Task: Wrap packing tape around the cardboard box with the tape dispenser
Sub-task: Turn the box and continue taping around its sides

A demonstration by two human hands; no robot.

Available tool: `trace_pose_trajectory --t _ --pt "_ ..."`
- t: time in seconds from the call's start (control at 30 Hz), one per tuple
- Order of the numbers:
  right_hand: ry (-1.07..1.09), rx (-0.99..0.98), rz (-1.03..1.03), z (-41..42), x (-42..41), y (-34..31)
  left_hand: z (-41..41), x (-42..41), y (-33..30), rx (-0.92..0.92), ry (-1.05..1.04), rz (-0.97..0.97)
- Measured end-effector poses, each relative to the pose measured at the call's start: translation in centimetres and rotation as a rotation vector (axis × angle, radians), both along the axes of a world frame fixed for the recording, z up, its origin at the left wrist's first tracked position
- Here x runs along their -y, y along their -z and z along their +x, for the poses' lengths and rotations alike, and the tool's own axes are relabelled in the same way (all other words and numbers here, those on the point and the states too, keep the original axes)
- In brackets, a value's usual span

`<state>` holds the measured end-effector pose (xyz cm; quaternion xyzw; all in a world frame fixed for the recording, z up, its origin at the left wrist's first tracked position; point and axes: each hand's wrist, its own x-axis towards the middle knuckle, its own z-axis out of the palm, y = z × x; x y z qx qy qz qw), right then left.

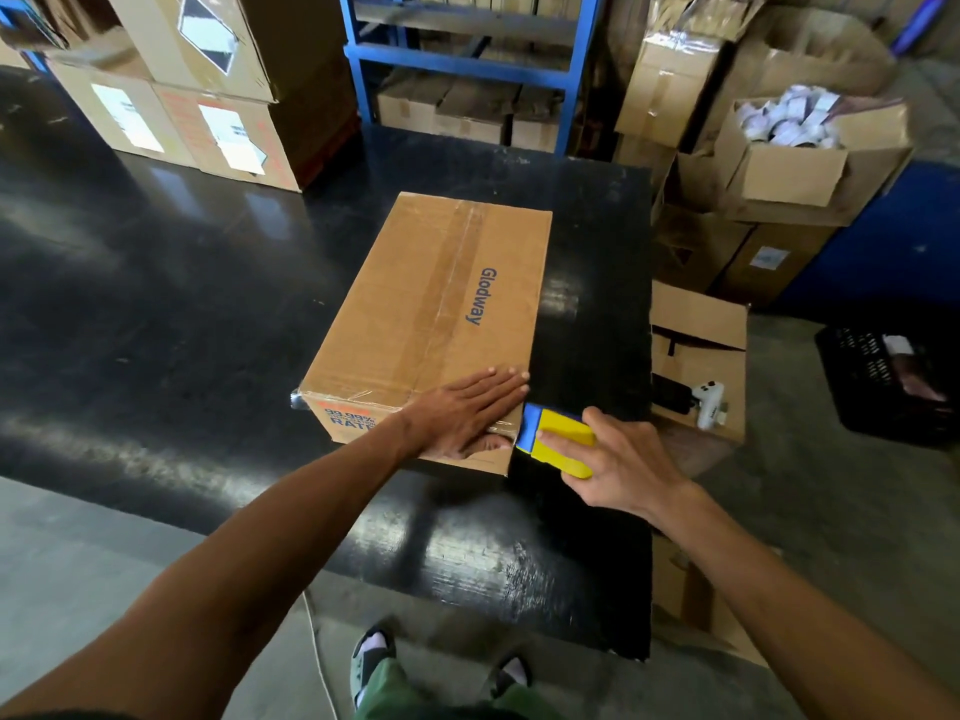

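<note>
Cardboard box (436, 324) on table (156, 314), toward its right edge. Left hand (467, 415) flat on box's near right corner; tape dispenser (558, 441), in right hand (618, 465), against that corner. Stacked cartons (202, 96) behind left.

Glossy black worktable (156, 283) catching overhead glare, grey concrete floor (852, 511), blue steel shelving (467, 65) behind, stacked brown cartons (171, 96) at left, open cartons (789, 168) at right, black plastic crate (883, 381) beyond
</note>
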<state>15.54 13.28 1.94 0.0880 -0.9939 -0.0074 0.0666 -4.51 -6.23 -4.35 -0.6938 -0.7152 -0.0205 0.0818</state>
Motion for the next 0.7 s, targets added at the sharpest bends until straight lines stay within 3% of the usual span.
trace_pose_trajectory --t 0.3,0.53,0.7 --pt "0.138 0.135 0.126 -0.5 3.0 2.0 0.4 -0.1 -0.7 0.041 -0.049 -0.088" --pt "0.319 0.167 0.110 -0.4 -0.4 -0.3 4.8 -2.6 -1.5 0.331 -0.735 -0.104" --pt "0.412 0.119 0.070 -1.8 0.1 -1.5 5.2 -3.7 -1.8 0.368 -0.861 -0.142"
